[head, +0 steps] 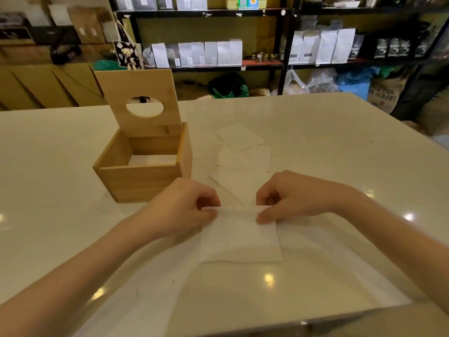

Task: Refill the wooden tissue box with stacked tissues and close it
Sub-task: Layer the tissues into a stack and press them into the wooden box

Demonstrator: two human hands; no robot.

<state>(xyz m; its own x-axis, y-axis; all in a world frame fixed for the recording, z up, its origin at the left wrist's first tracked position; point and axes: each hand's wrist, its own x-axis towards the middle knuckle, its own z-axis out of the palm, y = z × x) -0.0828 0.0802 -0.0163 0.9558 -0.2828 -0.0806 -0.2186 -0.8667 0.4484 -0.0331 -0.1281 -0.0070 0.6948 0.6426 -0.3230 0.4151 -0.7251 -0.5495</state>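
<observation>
Seen from the head camera: glossy, cream-white stone-like surface (315,142), smooth and spotted with lamp reflections. On it, left of centre, a square box of pale, straight-grained wood (143,181), open, its flat wooden lid (138,93) standing upright at the back edge, pierced by an oval hole. Inside, low against the floor of the box, a thin white stack of tissues (153,159).

Nearer, at centre, a soft, matte white folded tissue (240,239), roughly rectangular, lying flat on the surface. Left hand (187,207) and right hand (291,198) both pinched on its far edge, thumb against curled fingers, each grip narrow and holding one far corner; tissue stretched between the two grips and hanging toward the viewer. Box just beyond the left hand, apart from it.

Beyond the hands, several loose white tissues (240,142) scattered flat and overlapping, right of the box.
</observation>
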